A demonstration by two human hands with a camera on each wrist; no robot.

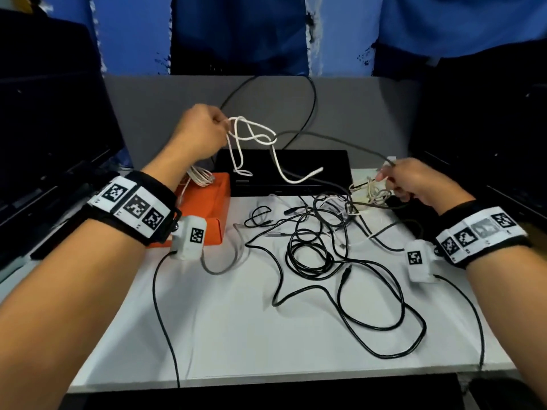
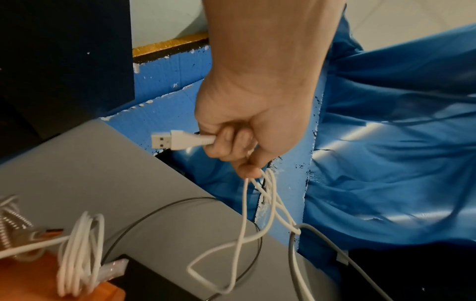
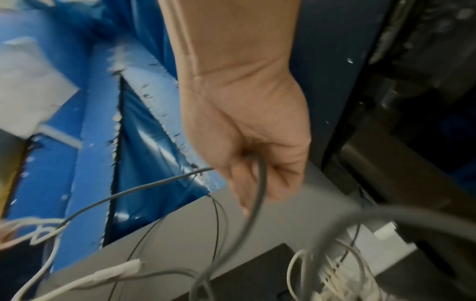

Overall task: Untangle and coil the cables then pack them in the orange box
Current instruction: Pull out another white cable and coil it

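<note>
My left hand point(image 1: 204, 131) is raised above the orange box point(image 1: 207, 202) and grips a white USB cable point(image 1: 254, 137); its plug point(image 2: 170, 140) sticks out of the fist point(image 2: 239, 142) and loops hang below. A grey cable point(image 1: 334, 142) threads through those white loops and runs right to my right hand point(image 1: 405, 179), whose curled fingers point(image 3: 252, 175) hold it. A coiled white cable point(image 1: 199, 176) lies in the box. Tangled black cables point(image 1: 313, 253) sprawl on the white table point(image 1: 225, 321).
A black laptop-like slab point(image 1: 296, 170) lies behind the table beside the box. A small knot of thin white wires point(image 1: 367, 190) sits under my right hand. Dark monitors point(image 1: 44, 119) flank both sides, and a grey partition point(image 1: 165, 108) stands behind.
</note>
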